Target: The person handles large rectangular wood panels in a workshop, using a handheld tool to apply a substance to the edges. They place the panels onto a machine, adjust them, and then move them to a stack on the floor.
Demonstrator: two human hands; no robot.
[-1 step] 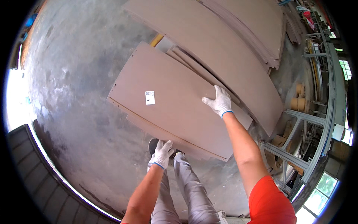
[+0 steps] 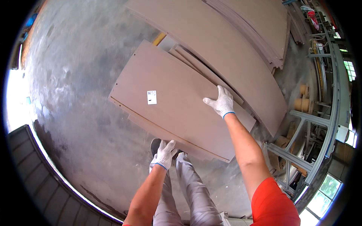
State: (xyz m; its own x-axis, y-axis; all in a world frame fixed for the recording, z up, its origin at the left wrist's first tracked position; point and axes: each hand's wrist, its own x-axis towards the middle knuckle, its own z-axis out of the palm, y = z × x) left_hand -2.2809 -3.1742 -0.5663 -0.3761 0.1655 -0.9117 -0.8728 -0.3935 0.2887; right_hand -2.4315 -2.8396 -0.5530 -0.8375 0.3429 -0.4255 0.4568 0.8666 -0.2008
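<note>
A brownish-pink flat panel lies slantwise in front of me. It has a white label on its face, small holes along its left end and a groove along its near edge. My right hand, in a white knit glove with a blue cuff, rests on the panel close to its far long edge, thumb spread from the fingers. My left hand, gloved likewise, is at the near edge above my shoe, with fingers apart and nothing visible in it. Whether it touches the edge I cannot tell.
Beyond the panel lie narrower boards and stacks of larger panels. A yellow bar shows between them. Grey concrete floor spreads to the left. A metal frame rack and brown spools stand at the right.
</note>
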